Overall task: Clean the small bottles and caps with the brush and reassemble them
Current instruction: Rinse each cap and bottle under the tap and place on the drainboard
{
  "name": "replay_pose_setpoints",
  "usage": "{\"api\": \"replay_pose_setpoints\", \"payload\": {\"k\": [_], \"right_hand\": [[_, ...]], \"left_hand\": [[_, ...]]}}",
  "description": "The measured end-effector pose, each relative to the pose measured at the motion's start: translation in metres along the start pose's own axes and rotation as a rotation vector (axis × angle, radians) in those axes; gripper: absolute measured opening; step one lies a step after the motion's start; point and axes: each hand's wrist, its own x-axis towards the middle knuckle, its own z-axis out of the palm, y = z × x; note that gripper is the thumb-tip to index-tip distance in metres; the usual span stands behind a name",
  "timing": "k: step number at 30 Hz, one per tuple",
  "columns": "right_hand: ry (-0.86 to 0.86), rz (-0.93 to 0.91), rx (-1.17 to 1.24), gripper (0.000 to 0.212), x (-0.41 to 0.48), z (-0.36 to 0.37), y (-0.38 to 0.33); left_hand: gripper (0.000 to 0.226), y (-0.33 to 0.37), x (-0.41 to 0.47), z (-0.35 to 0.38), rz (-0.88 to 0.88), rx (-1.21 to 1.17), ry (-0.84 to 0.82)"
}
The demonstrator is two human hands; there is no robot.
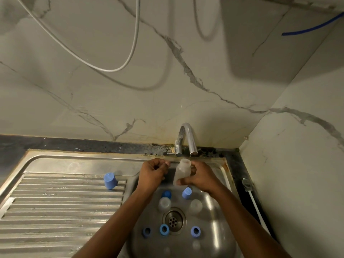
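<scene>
A translucent small bottle point(182, 173) is gripped by the right hand point(202, 178) at lower centre of the frame, its open mouth tilted up toward the faucet point(188, 140), apparently so that water can be caught for rinsing. The left hand point(153, 173) is held just beside it with fingers curled; whether anything thin is pinched there cannot be told, and no brush is made out. Below, in the sink point(221, 202), two clear bottles point(164, 203) and several blue caps point(186, 193) are left around the drain point(174, 219), presumably awaiting cleaning. One lone cap point(110, 181) is set apart on the ribbed drainboard point(55, 202) at lower left, perhaps to dry.
</scene>
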Motion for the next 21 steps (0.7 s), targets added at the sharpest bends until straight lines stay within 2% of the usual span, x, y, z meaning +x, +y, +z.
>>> {"api": "replay_pose_setpoints", "payload": {"k": [10,14,16,18,21], "right_hand": [[-0.012,0.075,0.122,0.080,-0.004,-0.004,-0.003],[-0.154,0.159,0.273,0.083,-0.006,-0.004,-0.007],[-0.132,0.185,0.305,0.088,-0.003,-0.006,-0.003],[-0.181,0.220,0.403,0.081,-0.003,-0.005,-0.005],[-0.154,0.193,0.334,0.072,-0.006,-0.009,-0.005]], "left_hand": [[0.015,0.004,-0.005,-0.003,0.001,-0.005,0.004],[0.014,0.007,-0.011,-0.004,-0.013,-0.042,-0.002],[0.014,0.007,-0.012,-0.006,-0.011,-0.049,0.018],[0.016,0.008,-0.014,-0.006,-0.021,-0.041,0.025],[0.016,0.008,-0.020,-0.004,-0.046,-0.012,0.045]]}}
